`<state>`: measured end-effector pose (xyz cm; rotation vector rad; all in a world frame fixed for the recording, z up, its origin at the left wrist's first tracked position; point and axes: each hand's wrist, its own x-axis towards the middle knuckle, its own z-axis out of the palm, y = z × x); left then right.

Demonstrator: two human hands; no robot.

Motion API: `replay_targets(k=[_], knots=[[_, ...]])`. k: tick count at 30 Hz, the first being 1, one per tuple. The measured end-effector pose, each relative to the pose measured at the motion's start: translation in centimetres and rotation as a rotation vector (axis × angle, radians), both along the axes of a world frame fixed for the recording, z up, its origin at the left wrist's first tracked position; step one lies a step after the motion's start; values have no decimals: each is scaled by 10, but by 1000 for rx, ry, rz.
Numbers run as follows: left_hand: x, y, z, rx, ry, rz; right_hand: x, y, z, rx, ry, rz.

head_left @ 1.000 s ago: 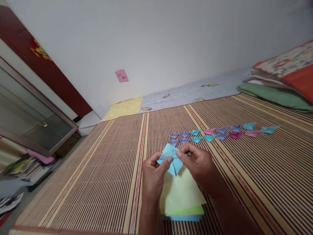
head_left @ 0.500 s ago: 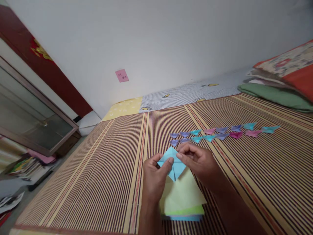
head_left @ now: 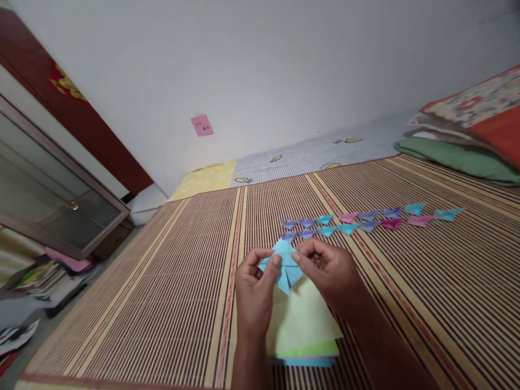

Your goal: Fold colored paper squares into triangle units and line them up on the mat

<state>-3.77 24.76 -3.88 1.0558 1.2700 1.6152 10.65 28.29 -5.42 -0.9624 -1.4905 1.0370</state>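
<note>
A light blue folded paper [head_left: 289, 273], kite-shaped with a slit down its lower half, is held up between both hands. My left hand [head_left: 257, 281] pinches its left side, thumb on the front face. At its upper right edge, my right hand [head_left: 331, 268] grips it between thumb and fingers. Under and behind it lies a stack of paper sheets [head_left: 303, 322], pale yellow on top, with green and blue edges showing below. Beyond the hands, small folded paper pieces [head_left: 347, 228] in blue, purple and pink sit in two rows.
The striped bamboo mat [head_left: 162, 292] covers the bed. Folded bedding [head_left: 455, 154] is piled at the far right. A pink note [head_left: 202, 125] sticks to the wall. At the left stand a glass-doored cabinet [head_left: 52, 189] and a pile of books [head_left: 44, 279].
The folded paper has shifted slightly left and up. Its left and lower flaps now stand further apart, and its outline is less of a plain diamond. Both hands still grip it.
</note>
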Motion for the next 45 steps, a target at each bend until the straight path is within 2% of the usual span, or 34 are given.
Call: replay_targets(k=[5,10,15,24,45], knots=[[1,0,1,12,76,41,0,-2,5,95,-102,-45],[2,0,1,23,102,39,-2,-1,7,248,-90,-86],[4,0,0,5,93,24,-3,-1,6,234,-106,-106],[6,-1,0,5,51,16,-5,-2,4,308,-183,-185],[2,-2,-1,-70,-64,-127,-2,-3,2,383,-290,-250]])
